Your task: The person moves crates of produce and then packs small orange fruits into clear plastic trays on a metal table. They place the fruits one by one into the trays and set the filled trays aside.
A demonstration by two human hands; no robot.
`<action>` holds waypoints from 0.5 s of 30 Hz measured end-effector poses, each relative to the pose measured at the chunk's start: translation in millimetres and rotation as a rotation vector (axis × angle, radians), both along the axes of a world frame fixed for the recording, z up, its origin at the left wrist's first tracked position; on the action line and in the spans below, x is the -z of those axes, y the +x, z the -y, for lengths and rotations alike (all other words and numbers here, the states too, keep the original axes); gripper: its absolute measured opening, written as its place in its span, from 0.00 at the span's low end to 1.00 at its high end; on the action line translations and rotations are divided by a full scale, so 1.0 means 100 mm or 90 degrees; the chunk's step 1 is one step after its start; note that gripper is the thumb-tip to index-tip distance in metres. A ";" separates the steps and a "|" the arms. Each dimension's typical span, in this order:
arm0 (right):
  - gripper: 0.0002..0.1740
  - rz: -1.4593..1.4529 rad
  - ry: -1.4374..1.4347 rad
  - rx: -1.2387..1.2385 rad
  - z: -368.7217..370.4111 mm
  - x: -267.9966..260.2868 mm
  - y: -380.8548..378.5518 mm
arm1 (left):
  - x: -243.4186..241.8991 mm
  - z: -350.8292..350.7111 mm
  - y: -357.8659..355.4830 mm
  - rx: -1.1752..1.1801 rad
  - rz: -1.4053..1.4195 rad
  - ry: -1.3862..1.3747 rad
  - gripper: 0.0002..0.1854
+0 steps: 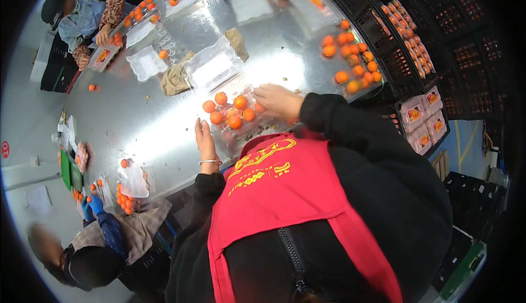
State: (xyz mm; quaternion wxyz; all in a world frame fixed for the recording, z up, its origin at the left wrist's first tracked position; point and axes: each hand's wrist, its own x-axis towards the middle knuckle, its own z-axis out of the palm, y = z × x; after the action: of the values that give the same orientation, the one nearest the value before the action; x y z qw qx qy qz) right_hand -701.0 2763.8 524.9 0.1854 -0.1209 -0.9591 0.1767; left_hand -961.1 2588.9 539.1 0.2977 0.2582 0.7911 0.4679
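Observation:
In front of me, a clear plastic punnet (pixel 225 132) holds several orange persimmon-like fruits (pixel 234 122). My left hand (pixel 205 141), with a bangle at the wrist, is upright beside the punnet's left end; it holds nothing. My right hand (pixel 280 100) reaches over the right end, its fingers bent down against a fruit (pixel 259 107) there. Its fingertips are partly hidden, so whether they grip the fruit is unclear. Just beyond the punnet lies a clear tray with a white liner (pixel 213 66), between a brown cloth (pixel 176 79) and another brown cloth (pixel 237 44).
Loose fruits (pixel 354 60) lie at the right of the metal table (pixel 172 138). Black crates (pixel 394 62) with packed punnets line that side; closed packs (pixel 423 120) sit lower. Co-workers handle fruit at far left: one person's hand (pixel 103 35), another's blue gloves (pixel 95 204).

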 end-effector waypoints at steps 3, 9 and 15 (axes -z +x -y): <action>0.19 -0.135 -0.176 0.076 0.05 -0.09 0.02 | -0.32 -0.13 0.09 0.026 -0.177 0.044 0.28; 0.19 -0.355 -0.630 0.132 0.24 -0.43 -0.10 | -0.88 -0.47 0.60 0.233 0.413 0.124 0.32; 0.21 -0.424 -0.467 0.127 0.40 -0.64 -0.13 | -1.00 -0.64 0.86 0.237 0.499 -0.017 0.33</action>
State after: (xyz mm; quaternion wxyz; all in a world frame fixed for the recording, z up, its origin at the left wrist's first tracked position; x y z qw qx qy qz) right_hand -713.5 2724.1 588.7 0.4429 -0.2062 -0.7064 0.5121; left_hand -875.1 2652.4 639.5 0.6581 0.1956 0.5643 0.4585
